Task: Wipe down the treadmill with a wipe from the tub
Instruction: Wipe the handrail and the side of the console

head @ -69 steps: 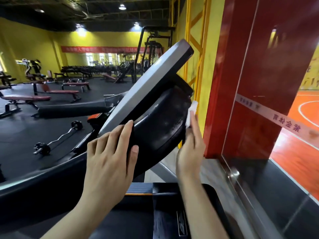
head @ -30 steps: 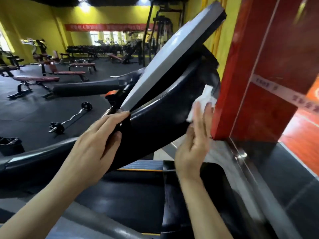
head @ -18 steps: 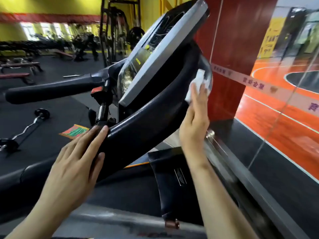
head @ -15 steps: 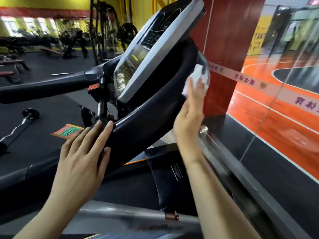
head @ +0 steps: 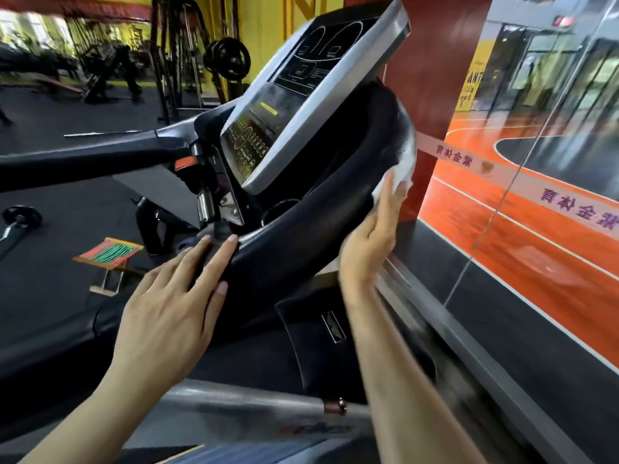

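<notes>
A single head-worn wide-angle camera looks forward and down, close over the treadmill console (head: 301,105), which fills the upper centre of the frame. Both forearms enter from the lower edge. The gym floor recedes at upper left; a glass wall (head: 536,162) runs along the right.

pretty tight on the right: the red pillar (head: 432,78) and glass wall (head: 536,195) sit just beside the treadmill's black surround (head: 301,249), leaving a narrow gap where the right hand (head: 368,242) presses the wipe (head: 400,172). the tilted console (head: 311,95) overhangs above. left of the left hand (head: 170,316), open floor (head: 60,209) past the handlebar (head: 83,162).
</notes>
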Demonstrator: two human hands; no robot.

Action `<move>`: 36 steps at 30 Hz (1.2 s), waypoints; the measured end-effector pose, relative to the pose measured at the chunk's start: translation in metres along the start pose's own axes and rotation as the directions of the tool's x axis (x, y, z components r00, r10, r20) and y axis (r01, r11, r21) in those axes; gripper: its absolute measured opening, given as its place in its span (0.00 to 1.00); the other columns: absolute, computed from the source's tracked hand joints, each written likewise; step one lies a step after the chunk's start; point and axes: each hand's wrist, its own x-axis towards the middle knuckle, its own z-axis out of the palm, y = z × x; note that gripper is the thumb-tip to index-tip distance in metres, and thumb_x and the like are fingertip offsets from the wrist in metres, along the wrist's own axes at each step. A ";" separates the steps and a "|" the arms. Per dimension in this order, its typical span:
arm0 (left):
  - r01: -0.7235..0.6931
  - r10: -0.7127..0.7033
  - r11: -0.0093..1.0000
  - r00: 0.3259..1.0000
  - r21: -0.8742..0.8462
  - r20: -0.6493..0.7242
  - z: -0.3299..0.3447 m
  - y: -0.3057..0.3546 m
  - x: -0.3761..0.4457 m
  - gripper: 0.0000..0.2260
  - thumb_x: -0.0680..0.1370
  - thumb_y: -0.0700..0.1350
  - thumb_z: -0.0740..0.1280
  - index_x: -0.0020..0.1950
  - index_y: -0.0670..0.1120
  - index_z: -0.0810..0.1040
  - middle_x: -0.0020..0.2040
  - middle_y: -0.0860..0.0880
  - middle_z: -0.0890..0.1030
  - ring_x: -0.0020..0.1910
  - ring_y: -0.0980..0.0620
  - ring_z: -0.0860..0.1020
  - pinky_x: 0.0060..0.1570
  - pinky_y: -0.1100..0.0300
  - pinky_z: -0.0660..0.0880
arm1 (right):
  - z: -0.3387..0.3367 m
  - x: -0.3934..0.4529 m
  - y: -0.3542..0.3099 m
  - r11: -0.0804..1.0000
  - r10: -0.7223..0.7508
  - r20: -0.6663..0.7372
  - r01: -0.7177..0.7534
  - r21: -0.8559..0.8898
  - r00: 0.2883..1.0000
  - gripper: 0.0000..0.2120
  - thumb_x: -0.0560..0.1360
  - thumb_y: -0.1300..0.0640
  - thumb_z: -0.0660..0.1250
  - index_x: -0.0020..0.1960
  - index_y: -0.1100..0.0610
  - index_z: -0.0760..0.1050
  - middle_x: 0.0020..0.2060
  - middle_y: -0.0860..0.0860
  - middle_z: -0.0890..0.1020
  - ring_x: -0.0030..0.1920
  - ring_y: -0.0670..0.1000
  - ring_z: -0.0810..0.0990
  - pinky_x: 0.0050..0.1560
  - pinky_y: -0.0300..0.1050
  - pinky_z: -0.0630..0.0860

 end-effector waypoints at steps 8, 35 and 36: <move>0.012 -0.012 1.000 1.000 -0.015 -0.011 0.002 0.001 -0.001 0.24 0.85 0.51 0.54 0.82 0.52 0.61 0.75 0.44 0.73 0.69 0.41 0.74 0.65 0.48 0.70 | -0.009 -0.114 -0.003 0.979 -0.185 0.288 0.201 -0.027 0.940 0.21 0.84 0.69 0.54 0.77 0.62 0.65 0.80 0.59 0.59 0.81 0.59 0.55 0.79 0.60 0.56; 0.253 -0.255 0.967 0.956 0.035 0.142 -0.015 -0.031 -0.041 0.32 0.76 0.63 0.61 0.74 0.44 0.69 0.71 0.48 0.75 0.69 0.46 0.74 0.68 0.50 0.67 | 0.005 -0.161 -0.081 0.750 -0.528 0.735 0.640 0.169 0.425 0.19 0.81 0.62 0.61 0.71 0.60 0.75 0.71 0.54 0.75 0.73 0.56 0.71 0.75 0.53 0.64; 0.260 -0.261 0.965 0.953 0.027 0.153 -0.016 -0.033 -0.042 0.33 0.76 0.64 0.62 0.75 0.45 0.68 0.72 0.49 0.74 0.71 0.47 0.72 0.70 0.50 0.66 | 0.006 -0.147 -0.079 0.745 -0.535 0.725 0.647 0.162 0.434 0.17 0.81 0.62 0.63 0.70 0.60 0.76 0.70 0.54 0.76 0.72 0.56 0.72 0.74 0.54 0.66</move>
